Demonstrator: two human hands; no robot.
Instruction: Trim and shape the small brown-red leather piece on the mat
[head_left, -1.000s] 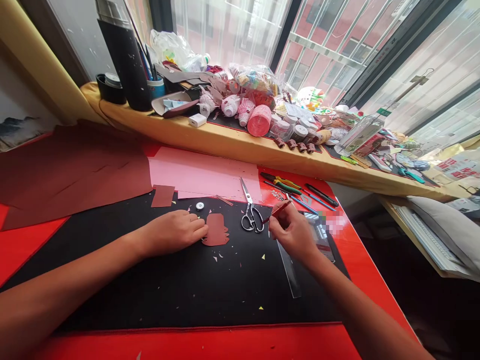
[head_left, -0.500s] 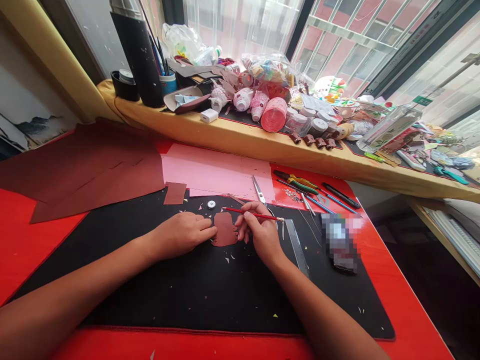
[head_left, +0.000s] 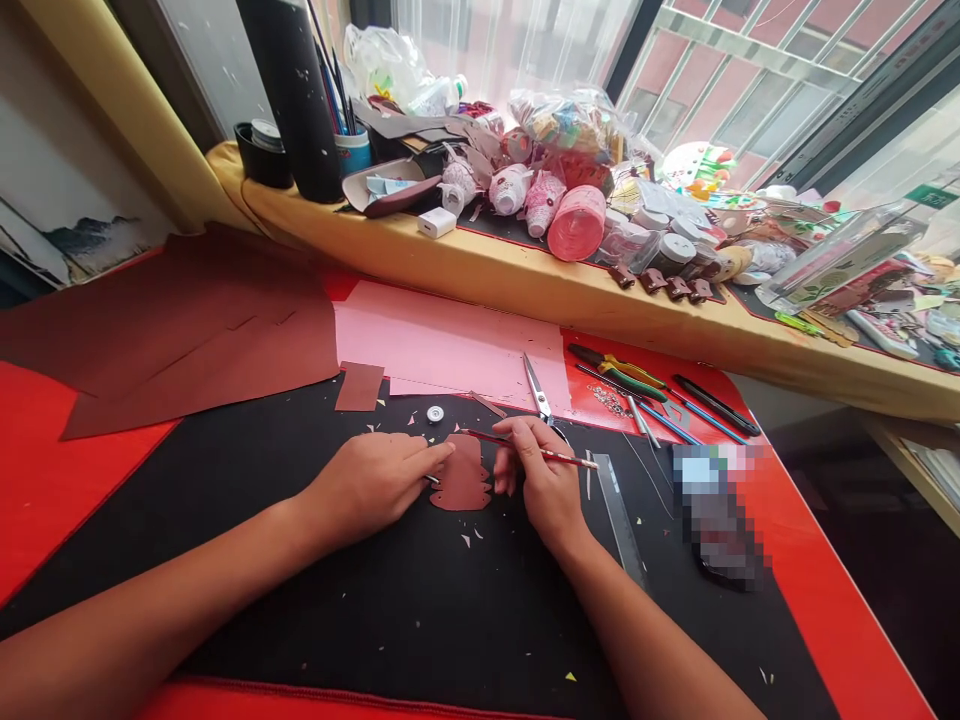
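Black mat [head_left: 420, 620] is covering the work area. Lg. brown sheet [head_left: 195, 330] is lying at upper L; pink sheet [head_left: 450, 330] is lying next to it, at the mat's rear edge. R hand [head_left: 544, 480] is holding a narrow pinch grip; L hand [head_left: 375, 475] is resting low w/ fingers together, contents unclear. Clear ruler [head_left: 621, 520] is lying unheld, R of R hand. Scissors [head_left: 538, 385] are lying behind R hand, handles partly hidden. Notched brown pc. [head_left: 465, 475] is lying on mat btwn hands, L fingertips at its L edge. Status: outline is showing as cut, side tabs incl.; what's left can't be told. Red pencil-like tool [head_left: 555, 456] is sitting in R hand, tip near pc.'s top edge, contact unclear. Sm. brown rectangle [head_left: 360, 387] is lying apart. Paper scraps [head_left: 466, 541] are littering the mat, apparently offcuts
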